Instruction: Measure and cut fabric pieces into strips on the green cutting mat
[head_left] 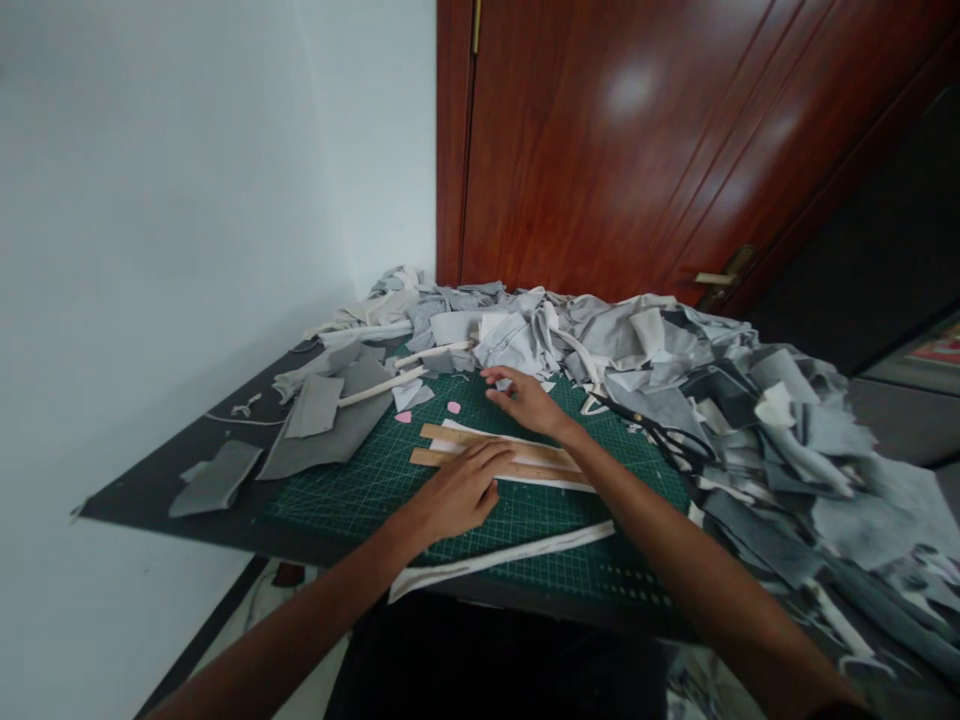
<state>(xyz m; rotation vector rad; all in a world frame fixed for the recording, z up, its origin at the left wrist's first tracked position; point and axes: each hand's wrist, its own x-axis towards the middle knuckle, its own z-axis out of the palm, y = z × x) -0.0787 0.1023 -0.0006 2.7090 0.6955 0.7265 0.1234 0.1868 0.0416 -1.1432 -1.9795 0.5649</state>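
My left hand (466, 488) lies with its fingers stretched out flat over two wooden rulers. The upper ruler (442, 433) and the lower ruler (429, 458) run side by side on a piece of white fabric (536, 482). Just beyond them is my right hand (529, 402), its thumb and fingers apart and curved, with nothing visible in between. Both rulers and the fabric rest on a green cutting mat (360, 490). A long narrow white fabric strip (510, 555) lies nearer to me, along the mat's front edge.
Two pink chalk pieces (403, 417) sit beyond the rulers. Black scissors (660, 430) lie at the right. Heaped grey and white fabric scraps (517, 335) line the table's back and right side. Grey pieces (330, 430) lie left, near a white wall (225, 200). Behind stands a wooden door (600, 150).
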